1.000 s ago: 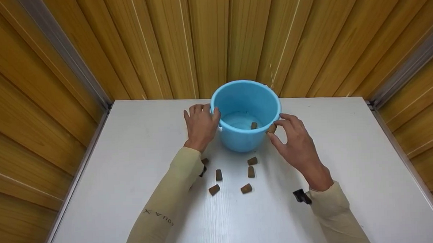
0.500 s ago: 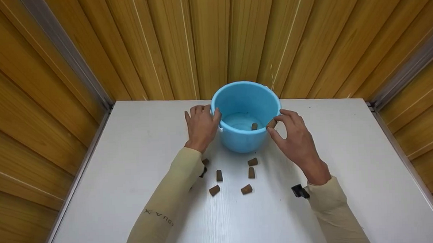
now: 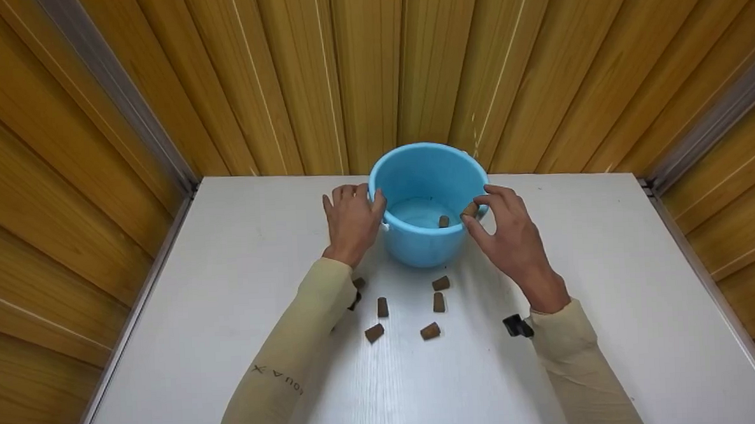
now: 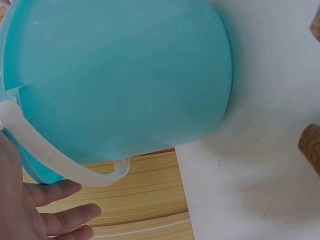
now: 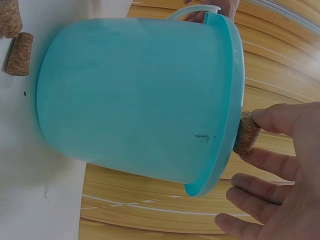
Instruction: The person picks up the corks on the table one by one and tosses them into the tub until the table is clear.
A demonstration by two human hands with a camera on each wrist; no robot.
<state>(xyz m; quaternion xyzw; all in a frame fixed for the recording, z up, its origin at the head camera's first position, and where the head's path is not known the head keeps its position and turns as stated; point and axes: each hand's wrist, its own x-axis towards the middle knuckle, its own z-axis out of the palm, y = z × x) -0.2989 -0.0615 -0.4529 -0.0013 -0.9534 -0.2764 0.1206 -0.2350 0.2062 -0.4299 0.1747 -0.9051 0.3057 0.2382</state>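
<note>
Nearest to me, several loose corks (image 3: 430,331) lie on the white table (image 3: 398,389). Beyond, the right hand (image 3: 512,239) pinches a held cork (image 3: 470,210) at the near right rim of the blue bucket (image 3: 422,249), other fingers apart. One inner cork (image 3: 443,222) lies inside. The left hand (image 3: 351,218) holds the left rim, fingers loosely spread. The step seems to be bringing this cork inside; next calls for clearing the rim, then releasing.
</note>
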